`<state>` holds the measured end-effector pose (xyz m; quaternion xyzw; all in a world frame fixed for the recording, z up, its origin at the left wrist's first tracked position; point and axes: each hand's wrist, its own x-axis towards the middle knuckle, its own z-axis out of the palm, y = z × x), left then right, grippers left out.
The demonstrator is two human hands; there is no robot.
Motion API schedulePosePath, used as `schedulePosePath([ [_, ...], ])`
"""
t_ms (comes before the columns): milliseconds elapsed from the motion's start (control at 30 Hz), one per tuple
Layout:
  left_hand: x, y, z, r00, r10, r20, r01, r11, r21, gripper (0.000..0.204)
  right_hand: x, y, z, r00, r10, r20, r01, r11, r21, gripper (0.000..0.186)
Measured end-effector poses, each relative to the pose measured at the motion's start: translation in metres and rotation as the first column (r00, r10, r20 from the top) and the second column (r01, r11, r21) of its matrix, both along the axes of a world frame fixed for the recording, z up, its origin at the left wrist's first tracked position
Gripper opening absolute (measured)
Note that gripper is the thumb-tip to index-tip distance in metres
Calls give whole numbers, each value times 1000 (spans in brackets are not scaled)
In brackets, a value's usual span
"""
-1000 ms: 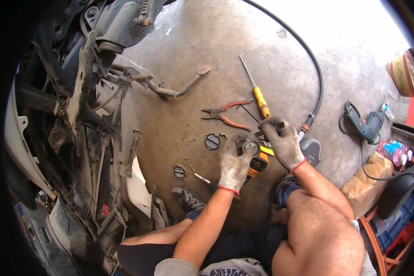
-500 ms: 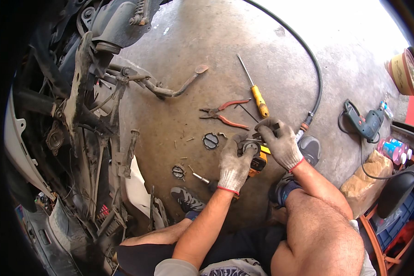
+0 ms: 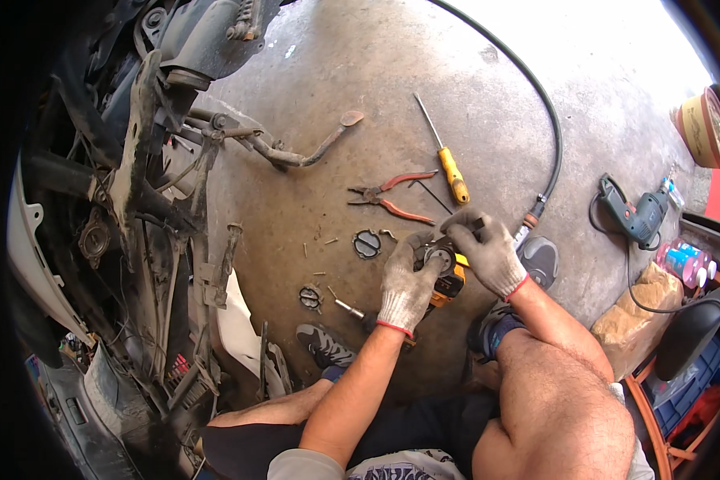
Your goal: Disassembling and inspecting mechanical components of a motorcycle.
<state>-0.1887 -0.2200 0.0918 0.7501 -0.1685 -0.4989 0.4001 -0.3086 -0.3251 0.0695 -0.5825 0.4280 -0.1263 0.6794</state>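
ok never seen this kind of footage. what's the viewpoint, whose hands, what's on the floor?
It is a fisheye camera worn on a person's head, looking down, so straight edges bend. The person sits on a concrete floor beside a stripped motorbike frame. Both gloved hands meet over a small round dark part: the left hand holds it from below, the right hand grips it from above. A yellow power tool lies just under them. Around lie a yellow-handled screwdriver, red-handled pliers, a black hose and a green drill.
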Motion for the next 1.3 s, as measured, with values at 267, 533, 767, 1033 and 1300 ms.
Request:
schedulePosePath([
  [267,1,5,-6,996,56,-75,-58,998,-31,44,1,-2,5,998,42,-35,-42,999,-10,21],
  [533,0,0,-1,993,-43,107,39,998,40,48,-7,-12,19,939,122,-321,-218,933,-285,23],
  [767,-3,3,-13,955,-34,296,39,999,-12,42,-2,-4,16,777,390,-494,-564,780,-271,25],
  [1033,-1,1,0,940,279,-197,-276,960,46,32,-4,-4,1,951,155,-268,-190,976,-108,26],
  [1300,-2,-1,5,942,242,-231,-240,970,36,32,2,-4,-2,981,-149,128,117,968,224,22],
])
